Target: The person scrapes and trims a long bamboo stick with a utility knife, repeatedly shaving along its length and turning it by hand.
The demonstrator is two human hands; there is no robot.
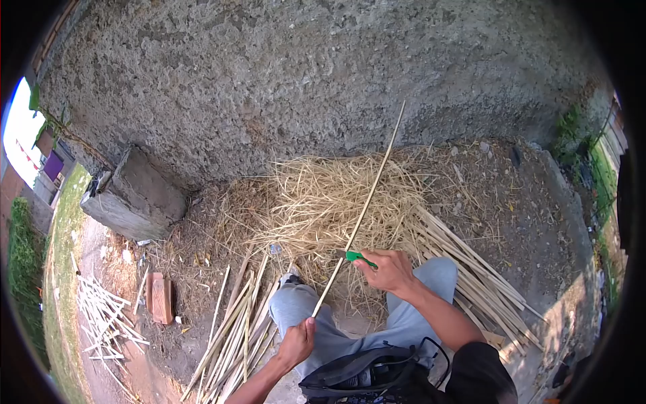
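My left hand (296,343) is closed around the lower end of a long, thin bamboo strip (369,196), which slants up and away to the right toward the wall. In my right hand (390,271) is a green-handled knife (354,256). Its short dark blade meets the strip, or lies right beside it, partway along; I cannot tell which. Beyond the knife spreads a heap of pale curled shavings (323,195). My knees, in light blue trousers, are on both sides of the strip.
Split bamboo strips (471,262) lie in a bundle at the right, with more strips (232,330) at the left. White sticks (104,316) are piled farther left, near a reddish brick (160,299). A concrete block (138,195) stands against the rough wall (303,81). A black bag (363,377) rests on my lap.
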